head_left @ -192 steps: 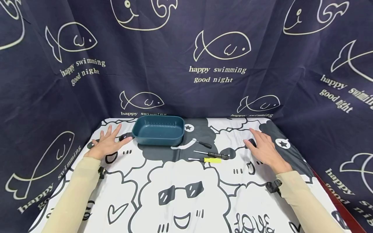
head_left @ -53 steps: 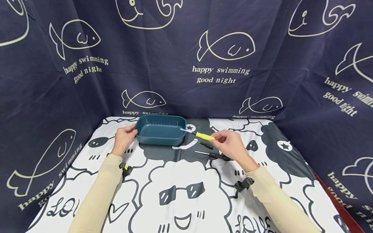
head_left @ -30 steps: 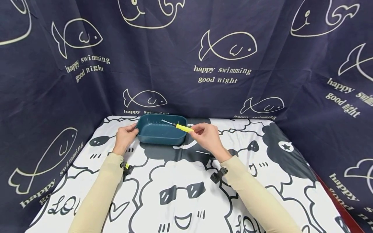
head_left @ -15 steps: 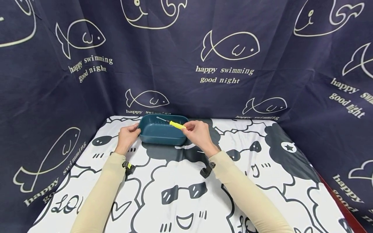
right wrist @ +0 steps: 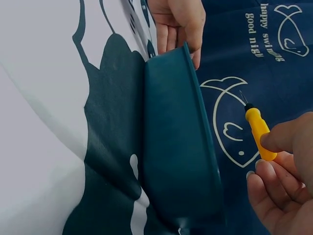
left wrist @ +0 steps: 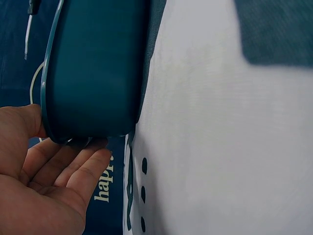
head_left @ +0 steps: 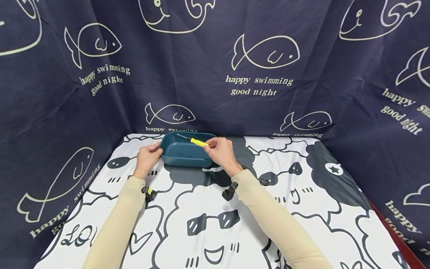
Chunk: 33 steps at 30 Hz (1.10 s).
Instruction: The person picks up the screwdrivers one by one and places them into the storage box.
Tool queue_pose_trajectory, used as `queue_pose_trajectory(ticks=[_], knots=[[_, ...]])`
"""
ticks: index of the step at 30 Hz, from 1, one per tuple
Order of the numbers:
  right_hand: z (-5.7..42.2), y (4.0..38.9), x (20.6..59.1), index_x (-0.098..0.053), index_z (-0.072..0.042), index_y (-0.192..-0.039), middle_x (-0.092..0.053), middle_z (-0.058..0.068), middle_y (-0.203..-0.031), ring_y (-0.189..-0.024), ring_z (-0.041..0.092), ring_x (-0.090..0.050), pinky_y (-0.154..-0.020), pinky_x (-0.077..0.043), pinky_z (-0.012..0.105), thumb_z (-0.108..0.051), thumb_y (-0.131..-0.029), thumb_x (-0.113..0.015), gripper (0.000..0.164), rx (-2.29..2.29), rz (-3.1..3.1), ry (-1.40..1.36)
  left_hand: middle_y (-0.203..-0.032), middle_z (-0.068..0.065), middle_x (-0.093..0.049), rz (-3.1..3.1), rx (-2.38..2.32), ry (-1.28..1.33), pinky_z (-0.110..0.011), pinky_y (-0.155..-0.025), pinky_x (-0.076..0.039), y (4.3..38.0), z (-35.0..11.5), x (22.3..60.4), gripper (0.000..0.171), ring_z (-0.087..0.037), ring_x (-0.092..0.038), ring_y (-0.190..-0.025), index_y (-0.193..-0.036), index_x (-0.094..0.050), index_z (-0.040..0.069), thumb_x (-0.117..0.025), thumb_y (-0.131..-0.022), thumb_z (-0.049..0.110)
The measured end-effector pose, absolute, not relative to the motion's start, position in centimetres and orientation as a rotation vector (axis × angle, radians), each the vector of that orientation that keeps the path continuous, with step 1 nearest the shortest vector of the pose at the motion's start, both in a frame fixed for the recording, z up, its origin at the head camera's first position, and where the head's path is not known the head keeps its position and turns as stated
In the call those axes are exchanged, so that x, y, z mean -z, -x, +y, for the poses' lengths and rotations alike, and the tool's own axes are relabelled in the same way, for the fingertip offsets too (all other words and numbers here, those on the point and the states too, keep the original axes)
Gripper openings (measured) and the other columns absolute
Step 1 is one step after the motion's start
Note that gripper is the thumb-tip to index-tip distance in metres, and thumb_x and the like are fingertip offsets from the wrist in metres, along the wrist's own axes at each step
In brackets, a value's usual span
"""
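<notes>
My right hand [head_left: 222, 152] pinches a yellow-handled screwdriver [head_left: 199, 142] by the end of its handle, above the dark teal plastic bin [head_left: 186, 162]. Its metal shaft points left, over the inside of the bin. In the right wrist view, thumb and fingertips grip the yellow handle [right wrist: 258, 128], which is apart from the bin's wall [right wrist: 178, 142]. My left hand [head_left: 147, 160] holds the bin's left end. The left wrist view shows the thumb at the rim, with curled fingers [left wrist: 83, 169] against the outer wall. Inside the bin I see no other tool.
The end of a black screwdriver handle [head_left: 264, 182] shows beside my right forearm; the rest is hidden behind the arm. A cartoon-printed cloth [head_left: 208, 201] covers the table. A navy curtain [head_left: 201, 74] hangs right behind the bin.
The yellow screwdriver, first lying on the cloth beside two black ones, was picked up by my right hand and carried left over the bin. My left hand moved onto the bin's left end.
</notes>
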State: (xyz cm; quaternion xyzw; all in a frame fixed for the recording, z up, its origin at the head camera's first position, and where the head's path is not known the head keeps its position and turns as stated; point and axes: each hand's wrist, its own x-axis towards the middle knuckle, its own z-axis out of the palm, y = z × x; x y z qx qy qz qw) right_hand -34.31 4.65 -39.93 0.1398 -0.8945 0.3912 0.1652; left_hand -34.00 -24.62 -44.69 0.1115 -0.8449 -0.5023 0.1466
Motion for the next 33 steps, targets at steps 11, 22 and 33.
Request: queue_pose_trajectory(ticks=[11,22,33], knots=[[2.8,35.1,40.7,-0.081,-0.012,-0.098,-0.077,0.0,-0.083,-0.068,0.011,-0.067,-0.064,-0.057,0.027,-0.023,-0.09,-0.078,0.014,-1.059,-2.585,-0.386,-0.136,-0.008,-0.067,-2.42,1.45,-0.321,-0.04,-0.12,-0.038,34.0,-24.5,44.6,0.046,-0.024,-0.054,-0.14,-0.138,-0.066,0.015,-0.065,-0.093,0.02],[1.8,35.0,41.9,-0.08,-0.01,-0.102,-0.077,0.001,-0.086,-0.068,0.009,-0.068,-0.063,-0.058,0.024,-0.019,-0.092,-0.076,0.015,-1.077,-2.642,-0.405,-0.139,-0.007,-0.066,-2.424,1.478,-0.335,-0.041,-0.119,-0.039,34.0,-24.5,44.5,0.047,-0.025,-0.051,-0.142,-0.14,-0.065,0.014,-0.063,-0.093,0.02],[1.1,35.1,42.2,-0.081,-0.011,-0.099,-0.076,-0.001,-0.083,-0.067,0.009,-0.066,-0.061,-0.056,0.023,-0.019,-0.091,-0.076,0.012,-1.072,-2.67,-0.398,-0.138,-0.008,-0.067,-2.411,1.486,-0.335,-0.04,-0.117,-0.042,34.1,-24.5,44.9,0.047,-0.025,-0.055,-0.139,-0.139,-0.066,0.015,-0.064,-0.092,0.021]])
